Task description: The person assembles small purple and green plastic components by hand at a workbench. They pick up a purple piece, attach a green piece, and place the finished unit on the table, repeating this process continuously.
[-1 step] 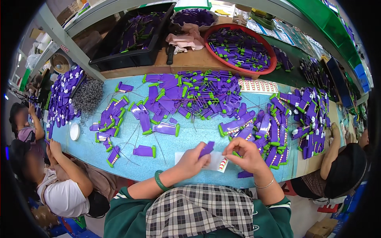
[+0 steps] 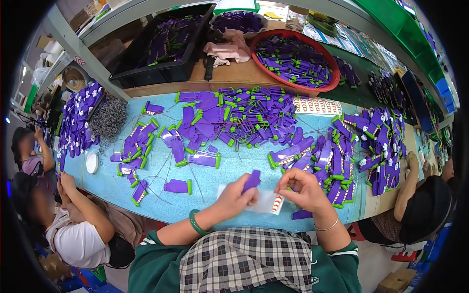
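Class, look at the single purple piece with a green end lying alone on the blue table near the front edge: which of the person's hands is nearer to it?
Left. The left hand is just right of the purple piece; the right hand is farther right, beyond the left.

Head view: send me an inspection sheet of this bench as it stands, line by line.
Surface: light blue tabletop, mostly covered.
Job's things: flat purple plastic piece in the left hand; small red-and-white striped sticker at the right hand, over a white backing sheet.
Clutter: loose purple pieces with green ends; red round basin and black crate holding more; tangle of thin wires; striped sticker sheet; pink cloth.
Grippers: bare hands, left closed on the piece, right pinching the sticker.
Cables: nothing seen.
Surroundings: seated co-workers at both ends of the table; green shelving behind.
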Available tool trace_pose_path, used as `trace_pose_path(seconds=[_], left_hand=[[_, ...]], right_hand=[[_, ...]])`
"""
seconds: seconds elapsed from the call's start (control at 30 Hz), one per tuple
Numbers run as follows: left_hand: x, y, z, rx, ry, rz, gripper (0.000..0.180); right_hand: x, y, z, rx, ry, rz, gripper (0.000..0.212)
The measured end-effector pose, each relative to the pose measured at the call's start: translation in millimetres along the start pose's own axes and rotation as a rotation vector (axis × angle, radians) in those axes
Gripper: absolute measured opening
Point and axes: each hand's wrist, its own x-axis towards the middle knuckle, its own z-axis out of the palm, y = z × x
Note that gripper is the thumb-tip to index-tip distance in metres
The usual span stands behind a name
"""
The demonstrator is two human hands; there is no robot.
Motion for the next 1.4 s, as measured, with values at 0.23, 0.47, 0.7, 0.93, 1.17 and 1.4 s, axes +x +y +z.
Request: trace_pose_path(seconds=[0.23,0.47,0.7,0.93,1.17,1.4], left_hand=[[5,6,-3,0.097,-0.133,0.124,0.019],[13,-7,-8,-0.201,-0.015,0.033,0.016],[5,28,4,-0.108,-0.079,0.03,0.014],[5,31,-5,-0.281,0.077,0.108,0.012],[5,29,-3,-0.447,0.046,0.1,0.031],[6,20,-3,-0.746,-0.091,0.005,0.037]], right_hand=[[17,-15,12,-0.585,-0.086,-0.292,0.014],[15,-17,0,-0.041,0.05,-0.039,0.01],[24,-26,18,-0.491,0.157,-0.33,0.015],[23,-10,49,0.004,0.487,-0.23,0.016],[23,9,44,-0.241,0.321,-0.206,0.011],[24,18,48,0.029,0.289,-0.008,0.01]])
